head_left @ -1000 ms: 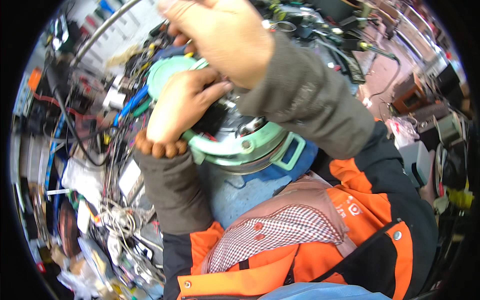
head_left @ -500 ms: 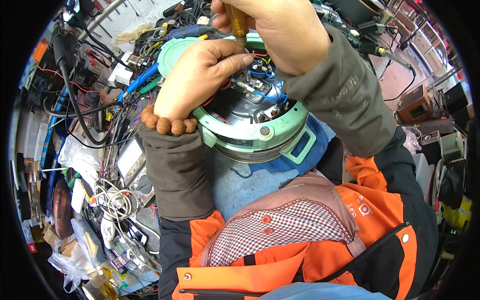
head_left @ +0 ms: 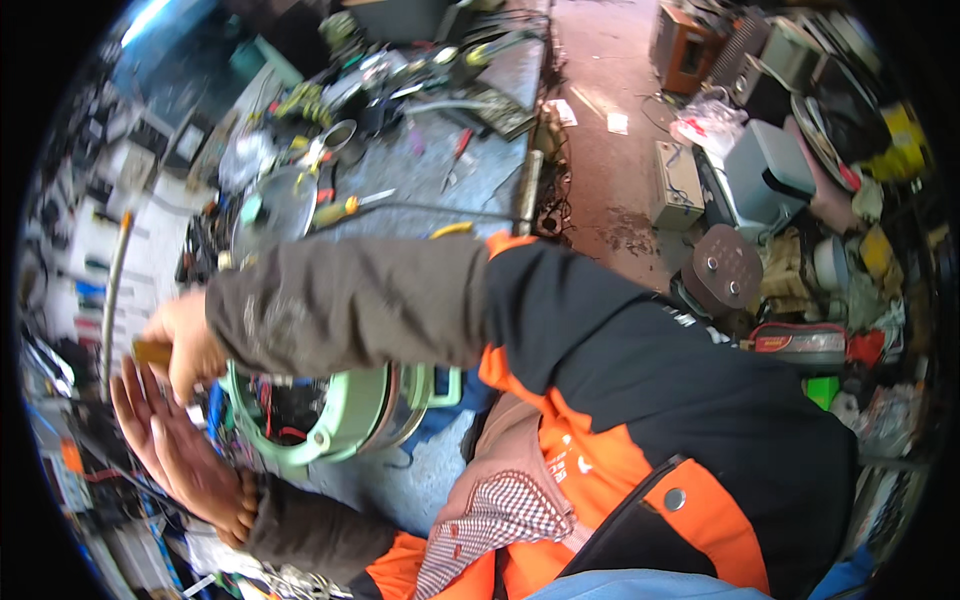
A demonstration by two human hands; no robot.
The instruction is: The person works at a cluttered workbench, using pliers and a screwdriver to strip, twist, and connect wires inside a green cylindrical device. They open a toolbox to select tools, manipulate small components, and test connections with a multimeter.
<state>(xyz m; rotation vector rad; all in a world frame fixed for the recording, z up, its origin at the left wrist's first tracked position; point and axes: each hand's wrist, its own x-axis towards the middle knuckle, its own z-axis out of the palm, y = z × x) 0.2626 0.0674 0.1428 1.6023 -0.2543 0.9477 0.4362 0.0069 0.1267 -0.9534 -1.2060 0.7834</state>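
Observation:
My right hand is closed around the amber handle of a screwdriver, whose shaft I cannot make out. Just below it my left hand is open, palm showing and fingers stretched out, with a brown bead bracelet at the wrist. Both hands are left of a round appliance with a pale green rim, apart from it. Red and blue wires show inside its dark interior, partly hidden by my right sleeve. A green handle sticks out from its right side.
Beyond my right arm a blue-grey bench carries scattered tools, among them a screwdriver with a yellow-orange handle. Past its edge, a reddish floor holds a cream box, a brown appliance and other stacked items.
The view has swung to the right. Both hands have left the appliance's interior and moved off to its left. My left hand has opened; the right still grips the screwdriver.

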